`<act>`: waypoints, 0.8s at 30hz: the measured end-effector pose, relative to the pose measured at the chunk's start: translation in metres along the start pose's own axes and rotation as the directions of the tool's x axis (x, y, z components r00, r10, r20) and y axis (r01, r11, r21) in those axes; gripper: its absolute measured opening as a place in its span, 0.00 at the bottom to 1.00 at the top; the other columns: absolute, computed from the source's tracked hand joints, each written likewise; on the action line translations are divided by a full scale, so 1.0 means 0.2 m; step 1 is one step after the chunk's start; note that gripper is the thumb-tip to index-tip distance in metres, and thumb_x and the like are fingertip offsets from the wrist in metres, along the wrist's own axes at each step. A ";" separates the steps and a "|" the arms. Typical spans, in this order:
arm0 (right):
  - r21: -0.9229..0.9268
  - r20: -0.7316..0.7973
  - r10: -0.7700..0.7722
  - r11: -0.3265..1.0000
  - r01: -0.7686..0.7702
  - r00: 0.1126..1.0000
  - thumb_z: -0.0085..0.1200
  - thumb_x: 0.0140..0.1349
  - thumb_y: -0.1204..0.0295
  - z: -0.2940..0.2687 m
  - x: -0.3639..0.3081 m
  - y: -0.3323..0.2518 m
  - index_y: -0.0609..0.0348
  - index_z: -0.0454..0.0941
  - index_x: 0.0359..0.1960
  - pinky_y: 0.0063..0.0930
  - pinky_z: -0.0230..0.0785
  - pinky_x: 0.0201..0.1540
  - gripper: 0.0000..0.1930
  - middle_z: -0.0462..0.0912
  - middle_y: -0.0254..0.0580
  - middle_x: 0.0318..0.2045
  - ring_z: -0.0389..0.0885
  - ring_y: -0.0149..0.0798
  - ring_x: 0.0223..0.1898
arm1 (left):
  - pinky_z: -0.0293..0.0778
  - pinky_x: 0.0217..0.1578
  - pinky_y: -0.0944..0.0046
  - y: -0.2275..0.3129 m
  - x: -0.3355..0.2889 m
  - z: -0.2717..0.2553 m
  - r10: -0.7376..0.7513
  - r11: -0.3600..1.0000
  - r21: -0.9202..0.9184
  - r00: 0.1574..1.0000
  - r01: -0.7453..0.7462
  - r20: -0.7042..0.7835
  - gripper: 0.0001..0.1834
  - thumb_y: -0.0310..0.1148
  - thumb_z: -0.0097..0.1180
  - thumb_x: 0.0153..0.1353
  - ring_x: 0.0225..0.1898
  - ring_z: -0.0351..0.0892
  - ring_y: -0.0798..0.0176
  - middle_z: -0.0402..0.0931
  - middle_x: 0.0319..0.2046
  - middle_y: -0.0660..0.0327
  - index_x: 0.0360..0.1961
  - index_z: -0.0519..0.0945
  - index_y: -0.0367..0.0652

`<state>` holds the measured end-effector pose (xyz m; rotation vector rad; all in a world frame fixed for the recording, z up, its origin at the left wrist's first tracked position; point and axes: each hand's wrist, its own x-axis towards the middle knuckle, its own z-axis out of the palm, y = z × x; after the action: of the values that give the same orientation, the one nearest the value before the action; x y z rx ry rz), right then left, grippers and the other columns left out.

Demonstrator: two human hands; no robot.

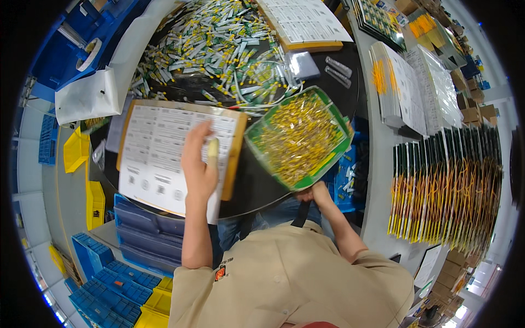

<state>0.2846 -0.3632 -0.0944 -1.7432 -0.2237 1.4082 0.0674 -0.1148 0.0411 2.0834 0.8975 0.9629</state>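
Over a stack of printed white sheets (158, 142) on a tan board, my left hand (198, 167) is stretched out, its fingertips blurred. A pale yellow finger cot (213, 152) covers one of its digits. The hand appears to hold nothing. To the right is a green-edged square tray (337, 113), filled with small yellow pieces (301, 131) and lined with clear plastic. My right hand (313, 193) is at the tray's near edge, low against my lap. Its fingers are mostly hidden, so any grip there cannot be made out.
Small green-and-white tubes with yellow tips (208, 49) lie heaped across the black round table. Another sheet stack (306, 22) rests at the back. Rows of packs with orange cords (443, 191) stand on the right bench. Blue crates (117, 281) and yellow bins (76, 150) are at left.
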 end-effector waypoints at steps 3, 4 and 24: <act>-0.259 0.426 -0.073 0.945 0.199 0.902 0.49 0.69 0.63 -0.03 -0.29 -0.15 0.66 0.81 0.28 0.19 0.69 0.23 0.18 0.84 0.43 0.22 0.80 0.29 0.19 | 0.72 0.44 0.61 0.18 -0.19 -0.06 -0.126 0.944 -0.232 0.906 0.234 0.403 0.11 0.27 0.51 0.64 0.40 0.79 0.53 0.79 0.38 0.53 0.46 0.78 0.39; -0.214 0.373 -0.149 0.947 0.241 0.916 0.48 0.69 0.64 -0.06 -0.32 -0.23 0.66 0.80 0.29 0.18 0.69 0.22 0.18 0.84 0.42 0.22 0.80 0.29 0.19 | 0.73 0.41 0.62 0.22 -0.25 -0.06 -0.095 0.933 -0.256 0.859 0.253 0.503 0.09 0.27 0.51 0.64 0.36 0.79 0.55 0.80 0.34 0.54 0.43 0.79 0.38; -0.875 0.377 -0.837 -0.180 0.449 0.397 0.47 0.65 0.54 0.19 0.43 -0.75 0.40 0.67 0.65 0.59 0.36 0.69 0.26 0.57 0.52 0.68 0.51 0.58 0.69 | 0.76 0.33 0.67 -0.83 -1.00 -0.29 -0.919 0.391 -0.794 0.241 0.466 -0.311 0.28 0.54 0.47 0.68 0.38 0.80 0.65 0.79 0.41 0.63 0.53 0.73 0.39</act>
<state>0.3349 -0.1996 -0.0500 -2.0445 -1.8760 -0.1321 -0.1293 -0.1678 -0.1303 0.4387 1.5754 1.2706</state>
